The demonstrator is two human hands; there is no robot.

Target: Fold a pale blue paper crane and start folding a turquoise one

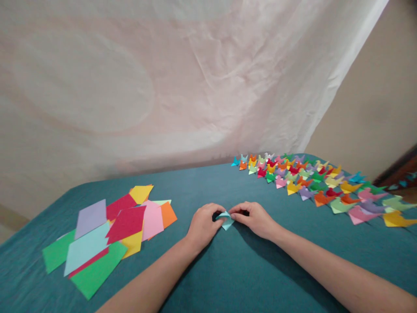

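Between my two hands, near the middle of the table, is a small light-blue piece of folded paper point(227, 222), with a point facing down toward me. My left hand point(205, 224) pinches its left side between thumb and fingers. From the right, my right hand point(253, 217) has thumb and forefinger closed at the paper's upper right edge. My fingers hide part of the folds.
Loose coloured paper sheets point(128, 224) lie overlapping at the left. Many folded paper birds point(293, 188) stand in rows at the right and back right. A teal cloth point(202, 278) covers the table, and a pale hanging sheet point(169, 87) rises behind it.
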